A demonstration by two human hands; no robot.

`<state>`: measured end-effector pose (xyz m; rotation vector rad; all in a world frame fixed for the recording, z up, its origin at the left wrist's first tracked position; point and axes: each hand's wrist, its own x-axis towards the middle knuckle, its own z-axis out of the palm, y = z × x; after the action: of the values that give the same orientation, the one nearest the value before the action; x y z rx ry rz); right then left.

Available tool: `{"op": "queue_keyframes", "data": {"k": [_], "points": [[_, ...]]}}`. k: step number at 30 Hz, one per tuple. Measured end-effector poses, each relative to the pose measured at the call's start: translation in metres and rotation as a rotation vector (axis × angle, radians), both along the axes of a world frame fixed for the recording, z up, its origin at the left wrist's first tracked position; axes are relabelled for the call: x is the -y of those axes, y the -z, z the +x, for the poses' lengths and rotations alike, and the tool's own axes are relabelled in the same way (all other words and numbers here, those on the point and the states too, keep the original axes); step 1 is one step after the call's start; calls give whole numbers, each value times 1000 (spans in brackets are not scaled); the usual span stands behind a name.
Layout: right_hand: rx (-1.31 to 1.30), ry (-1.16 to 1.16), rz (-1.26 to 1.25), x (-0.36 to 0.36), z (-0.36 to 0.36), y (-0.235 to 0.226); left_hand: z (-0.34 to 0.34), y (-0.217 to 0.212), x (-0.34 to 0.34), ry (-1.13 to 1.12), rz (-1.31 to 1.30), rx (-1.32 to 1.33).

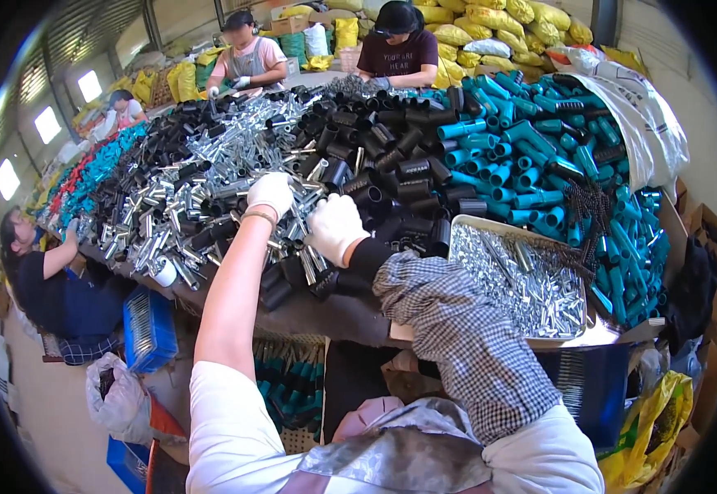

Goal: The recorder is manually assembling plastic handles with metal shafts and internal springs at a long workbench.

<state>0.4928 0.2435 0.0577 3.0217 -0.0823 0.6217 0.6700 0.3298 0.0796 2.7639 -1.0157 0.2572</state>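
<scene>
My left hand (pixel 270 194), in a white glove, reaches into the pile of shiny metal tubes (pixel 169 206) with its fingers curled down. Close to its right, my right hand (pixel 335 229) is also in a white glove, fingers bent inward toward the left hand. Whatever either hand pinches is too small or hidden to name. Loose metal tubes (pixel 309 265) lie just below and between the hands. Black plastic handle sleeves (pixel 391 177) are heaped beyond my right hand. Teal plastic handles (pixel 531 156) form another heap farther right.
A metal tray (pixel 455 247) of small silver parts stands right of my forearm. Co-workers sit across the table (pixel 400 58) and at the left (pixel 62 272). Blue crates (pixel 149 329), a plastic bag (pixel 120 403) and a box of teal-handled tools (pixel 288 383) are below the edge.
</scene>
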Motion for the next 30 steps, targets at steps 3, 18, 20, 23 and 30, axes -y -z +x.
{"op": "queue_keyframes", "data": {"k": [3, 18, 20, 23, 30], "points": [[57, 26, -50, -1, 15, 14, -8, -15, -5, 196, 78, -9], [-120, 166, -1, -11, 56, 9, -59, 0, -87, 75, 224, -122], [-81, 228, 34, -17, 65, 12, -54, 4, -86, 37, 160, -148], [-67, 300, 171, -15, 75, 15, -46, 14, -73, -30, 102, -194], [-34, 367, 548, -8, 72, -6, -65, 13, -58, -156, 75, -182]]}}
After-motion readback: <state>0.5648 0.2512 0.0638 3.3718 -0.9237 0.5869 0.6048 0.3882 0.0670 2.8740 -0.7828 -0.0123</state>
